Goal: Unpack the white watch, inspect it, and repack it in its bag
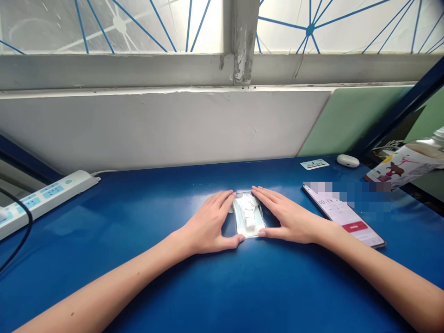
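Mask (257,220) is looking light, soft; left hand (212,223) and right hand (290,218) are arching wide, touching grippable edges at nine, three o'clock.

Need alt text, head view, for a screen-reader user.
A person's left hand and right hand touch opposite sides of a small pale item, perhaps a face mask, on a blue table. A white power strip lies at left, a phone at right.

Bare hands (213,224) and forearms (114,291), small moles (72,314)
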### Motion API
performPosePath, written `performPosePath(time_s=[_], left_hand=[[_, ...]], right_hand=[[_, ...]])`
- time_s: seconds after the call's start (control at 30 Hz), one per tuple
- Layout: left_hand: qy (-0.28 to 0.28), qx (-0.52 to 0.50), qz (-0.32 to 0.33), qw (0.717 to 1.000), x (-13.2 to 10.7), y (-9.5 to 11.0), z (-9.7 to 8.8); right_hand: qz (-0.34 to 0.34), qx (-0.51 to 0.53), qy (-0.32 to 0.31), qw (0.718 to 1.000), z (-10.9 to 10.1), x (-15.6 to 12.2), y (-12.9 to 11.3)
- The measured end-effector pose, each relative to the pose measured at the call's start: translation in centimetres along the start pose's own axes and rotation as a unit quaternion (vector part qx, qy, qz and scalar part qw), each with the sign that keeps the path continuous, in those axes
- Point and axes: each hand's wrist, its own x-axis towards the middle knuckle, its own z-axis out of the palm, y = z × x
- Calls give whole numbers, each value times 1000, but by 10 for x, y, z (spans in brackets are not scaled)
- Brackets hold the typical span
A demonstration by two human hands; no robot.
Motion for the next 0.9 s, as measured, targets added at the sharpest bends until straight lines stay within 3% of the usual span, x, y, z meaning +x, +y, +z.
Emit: performPosePath(time_s=[0.9], left_hand=[[-6,23,-4,1000,1,1,-1]], right_hand=[[-2,18,12,1000,1,1,-2]])
